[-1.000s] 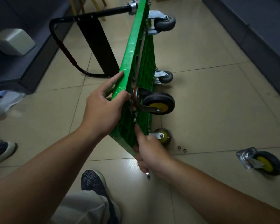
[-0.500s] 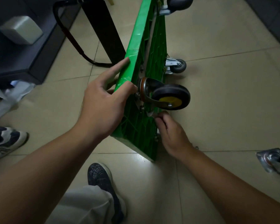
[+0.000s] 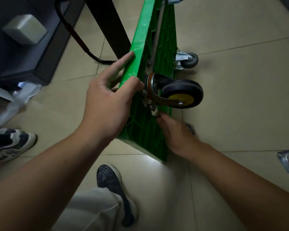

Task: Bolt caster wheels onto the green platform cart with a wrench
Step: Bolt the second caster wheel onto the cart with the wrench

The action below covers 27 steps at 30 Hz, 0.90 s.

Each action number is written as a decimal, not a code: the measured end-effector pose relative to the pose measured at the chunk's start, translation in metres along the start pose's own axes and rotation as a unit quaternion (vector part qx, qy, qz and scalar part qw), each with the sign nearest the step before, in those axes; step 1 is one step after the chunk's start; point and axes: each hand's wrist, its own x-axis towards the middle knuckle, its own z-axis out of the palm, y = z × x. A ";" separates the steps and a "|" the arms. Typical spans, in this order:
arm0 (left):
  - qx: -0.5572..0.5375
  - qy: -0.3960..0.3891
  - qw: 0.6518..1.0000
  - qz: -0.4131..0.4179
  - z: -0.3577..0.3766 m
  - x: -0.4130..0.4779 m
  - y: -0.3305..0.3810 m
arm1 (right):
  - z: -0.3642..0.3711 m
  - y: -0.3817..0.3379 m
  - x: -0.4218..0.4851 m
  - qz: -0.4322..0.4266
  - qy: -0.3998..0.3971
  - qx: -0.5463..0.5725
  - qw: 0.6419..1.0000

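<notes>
Clasping cart (image 3: 144, 129), right hand (image 3: 175, 133) curled on wrench (image 3: 154, 113)

Both bare arms reach in from the lower corners toward mid-frame.
Left hand (image 3: 110, 104) grips the green platform cart (image 3: 138, 47), thumb hooked over its edge, index finger straight along it; right hand (image 3: 175, 130), lower and right of centre, curls its fingers, their hold hidden.
</notes>
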 end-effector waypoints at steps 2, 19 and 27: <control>0.005 0.003 1.000 0.002 0.002 0.000 0.001 | 0.008 -0.009 -0.006 0.027 0.001 0.053 0.998; 0.080 -0.028 0.996 -0.023 -0.003 -0.012 0.012 | -0.011 -0.125 -0.017 0.434 -0.008 0.340 0.834; 0.044 -0.047 0.998 -0.026 -0.014 -0.002 0.003 | 0.000 -0.049 -0.077 0.167 0.198 -0.011 0.966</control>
